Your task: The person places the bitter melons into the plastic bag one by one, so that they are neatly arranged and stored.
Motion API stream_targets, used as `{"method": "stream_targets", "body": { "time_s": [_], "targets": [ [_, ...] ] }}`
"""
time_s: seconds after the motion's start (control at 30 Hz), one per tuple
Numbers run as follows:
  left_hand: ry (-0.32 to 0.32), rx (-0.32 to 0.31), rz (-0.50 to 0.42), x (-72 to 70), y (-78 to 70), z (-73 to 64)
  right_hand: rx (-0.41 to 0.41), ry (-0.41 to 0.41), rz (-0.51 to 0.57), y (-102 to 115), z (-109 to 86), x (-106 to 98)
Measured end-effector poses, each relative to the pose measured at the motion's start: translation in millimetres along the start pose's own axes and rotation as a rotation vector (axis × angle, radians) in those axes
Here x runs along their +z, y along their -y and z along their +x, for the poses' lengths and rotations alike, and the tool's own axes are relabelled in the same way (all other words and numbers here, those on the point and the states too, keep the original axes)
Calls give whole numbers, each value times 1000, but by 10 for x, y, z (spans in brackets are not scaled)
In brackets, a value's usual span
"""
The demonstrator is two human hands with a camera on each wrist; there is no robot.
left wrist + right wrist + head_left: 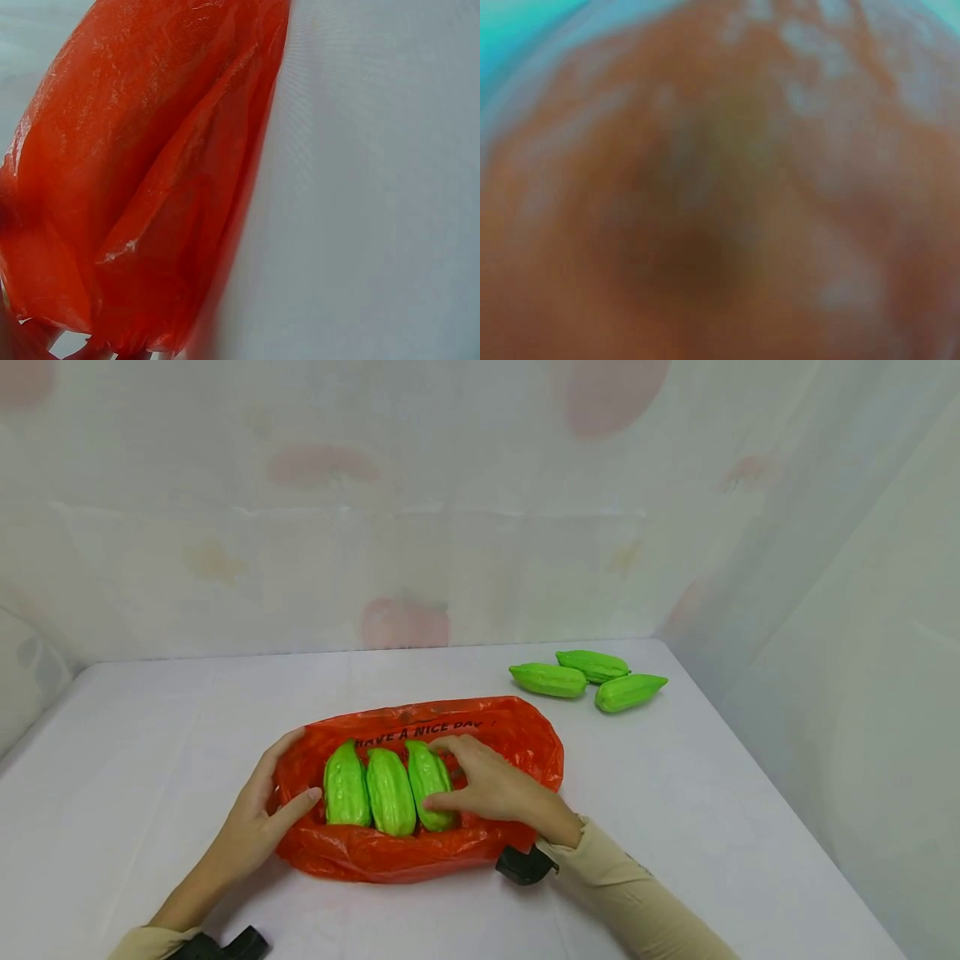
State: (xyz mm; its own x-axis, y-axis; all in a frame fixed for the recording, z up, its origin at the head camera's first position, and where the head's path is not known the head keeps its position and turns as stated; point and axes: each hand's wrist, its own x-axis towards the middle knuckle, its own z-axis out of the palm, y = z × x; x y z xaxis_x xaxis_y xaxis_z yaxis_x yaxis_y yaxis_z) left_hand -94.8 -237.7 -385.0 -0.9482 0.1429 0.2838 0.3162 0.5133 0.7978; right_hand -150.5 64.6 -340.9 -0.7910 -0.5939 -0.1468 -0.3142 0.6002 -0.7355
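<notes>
A red plastic bag [375,860] lies open on the table in the head view, with printed lettering on its far inner side. Three green bitter melons stand side by side in it: a left one [347,785], a middle one [392,793] and a right one [427,772]. My left hand [258,814] holds the bag's left edge, thumb over the rim. With thumb and fingers at its two ends, my right hand [495,781] grips the right bitter melon. The left wrist view shows the bag's creased outside [150,165]; the right wrist view is a red-brown blur.
Three more bitter melons lie together near the table's far right corner: one to the left [549,680], one behind [592,665] and one to the right [630,692]. A white tabletop [172,727] spreads around the bag, with a patterned curtain [480,560] behind it.
</notes>
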Motion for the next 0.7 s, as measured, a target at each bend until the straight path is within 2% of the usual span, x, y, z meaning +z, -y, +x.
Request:
{"method": "stream_targets", "body": {
  "time_s": [0.47,0.7],
  "targets": [
    [-5,-1,-13,2,-4,0,-60,-12,-24,-8,-50,-140],
    [-4,-5,-6,1,0,3,-105,-13,7,12,-106,-269]
  ]
}}
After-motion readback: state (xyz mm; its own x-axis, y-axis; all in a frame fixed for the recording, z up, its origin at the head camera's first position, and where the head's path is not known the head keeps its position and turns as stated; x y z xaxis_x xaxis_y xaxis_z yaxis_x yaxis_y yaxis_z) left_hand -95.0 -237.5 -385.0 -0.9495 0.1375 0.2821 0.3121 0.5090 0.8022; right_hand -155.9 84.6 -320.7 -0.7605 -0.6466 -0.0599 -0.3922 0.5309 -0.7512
